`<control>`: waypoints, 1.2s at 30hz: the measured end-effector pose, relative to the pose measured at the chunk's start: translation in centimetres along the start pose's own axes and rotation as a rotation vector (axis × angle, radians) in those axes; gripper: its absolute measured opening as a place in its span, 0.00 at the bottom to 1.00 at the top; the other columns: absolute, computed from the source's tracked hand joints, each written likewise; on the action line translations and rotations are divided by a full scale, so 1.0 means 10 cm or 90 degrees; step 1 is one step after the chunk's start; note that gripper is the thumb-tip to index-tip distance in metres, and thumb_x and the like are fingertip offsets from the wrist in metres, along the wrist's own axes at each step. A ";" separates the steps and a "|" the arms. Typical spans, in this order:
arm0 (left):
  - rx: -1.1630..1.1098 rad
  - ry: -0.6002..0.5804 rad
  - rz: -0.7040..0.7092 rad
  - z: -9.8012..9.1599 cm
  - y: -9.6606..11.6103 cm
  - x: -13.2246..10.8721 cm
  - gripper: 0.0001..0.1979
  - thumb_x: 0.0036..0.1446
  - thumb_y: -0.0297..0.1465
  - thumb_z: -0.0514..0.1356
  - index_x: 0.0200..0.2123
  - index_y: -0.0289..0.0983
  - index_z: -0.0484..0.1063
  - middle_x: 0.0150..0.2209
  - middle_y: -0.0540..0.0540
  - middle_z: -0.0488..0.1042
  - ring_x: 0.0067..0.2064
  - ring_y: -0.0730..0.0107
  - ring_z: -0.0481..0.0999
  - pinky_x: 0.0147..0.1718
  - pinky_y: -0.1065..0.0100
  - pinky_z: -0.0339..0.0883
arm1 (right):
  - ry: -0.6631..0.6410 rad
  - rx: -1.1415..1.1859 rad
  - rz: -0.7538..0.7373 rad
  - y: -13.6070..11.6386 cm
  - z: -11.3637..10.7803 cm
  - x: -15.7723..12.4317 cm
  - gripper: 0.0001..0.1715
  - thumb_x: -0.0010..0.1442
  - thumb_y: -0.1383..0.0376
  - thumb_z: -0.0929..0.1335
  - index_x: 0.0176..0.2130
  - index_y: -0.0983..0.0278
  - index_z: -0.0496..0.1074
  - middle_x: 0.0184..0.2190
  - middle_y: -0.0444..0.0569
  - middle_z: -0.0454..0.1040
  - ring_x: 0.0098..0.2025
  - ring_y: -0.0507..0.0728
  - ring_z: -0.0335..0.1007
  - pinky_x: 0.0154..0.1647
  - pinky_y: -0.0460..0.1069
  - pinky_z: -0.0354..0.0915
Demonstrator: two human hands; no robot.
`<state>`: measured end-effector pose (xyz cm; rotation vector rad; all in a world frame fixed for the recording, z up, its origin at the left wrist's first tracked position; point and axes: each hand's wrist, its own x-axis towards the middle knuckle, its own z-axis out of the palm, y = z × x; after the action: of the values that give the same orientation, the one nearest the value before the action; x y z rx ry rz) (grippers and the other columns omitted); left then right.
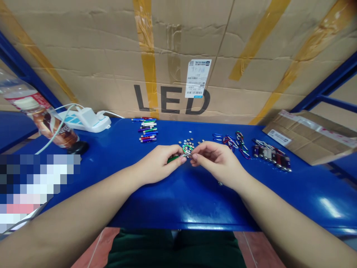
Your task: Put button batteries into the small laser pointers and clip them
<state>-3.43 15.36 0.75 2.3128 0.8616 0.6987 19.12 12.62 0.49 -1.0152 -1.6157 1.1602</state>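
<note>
Green is showing in the head view just in front of the silver discs (pixel 187 140), where the left hand (pixel 163 163) is gripping a green tube (pixel 173 159) between thumb and fingers. Beside it, against the discs' near edge, a green carabiner (pixel 187 149) is sitting; thumb and forefinger of the right hand (pixel 220 158) are nearly meeting there, though exactly what they are pinching I cannot tell. Pen-shaped sticks (pixel 150 130) are lying left of the discs, loose carabiners (pixel 240 140) right, short tubes (pixel 275 158) farther right
</note>
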 end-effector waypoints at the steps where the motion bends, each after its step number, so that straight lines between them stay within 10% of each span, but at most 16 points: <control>1: -0.002 0.001 -0.005 0.00 0.00 0.00 0.11 0.70 0.38 0.57 0.40 0.37 0.74 0.33 0.50 0.78 0.33 0.69 0.75 0.34 0.69 0.66 | -0.004 0.010 -0.003 0.01 0.01 0.00 0.18 0.59 0.53 0.76 0.40 0.63 0.72 0.30 0.46 0.79 0.32 0.55 0.80 0.38 0.52 0.77; 22: -0.029 0.063 -0.047 0.02 -0.02 0.03 0.12 0.70 0.37 0.56 0.39 0.37 0.74 0.36 0.47 0.81 0.38 0.64 0.78 0.38 0.66 0.67 | -0.022 -0.007 -0.016 0.05 0.13 -0.04 0.18 0.61 0.58 0.73 0.47 0.62 0.69 0.25 0.40 0.74 0.25 0.52 0.75 0.31 0.49 0.72; 28: -0.006 -0.021 -0.003 -0.03 -0.01 0.01 0.10 0.69 0.37 0.59 0.42 0.38 0.77 0.36 0.49 0.81 0.36 0.67 0.78 0.36 0.68 0.67 | 0.016 -0.144 -0.029 -0.01 -0.02 0.01 0.11 0.61 0.61 0.67 0.38 0.64 0.78 0.26 0.44 0.72 0.27 0.52 0.67 0.29 0.48 0.62; 36: -0.036 -0.065 0.071 -0.03 0.07 -0.03 0.08 0.70 0.33 0.58 0.44 0.37 0.76 0.36 0.50 0.80 0.35 0.72 0.77 0.37 0.71 0.66 | -0.087 0.045 0.068 -0.08 -0.04 -0.01 0.15 0.56 0.57 0.77 0.34 0.64 0.73 0.23 0.38 0.66 0.24 0.49 0.60 0.26 0.46 0.58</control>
<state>-3.52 14.81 1.42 2.3381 0.6636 0.6359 19.45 12.42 1.28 -1.0054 -1.6302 1.3750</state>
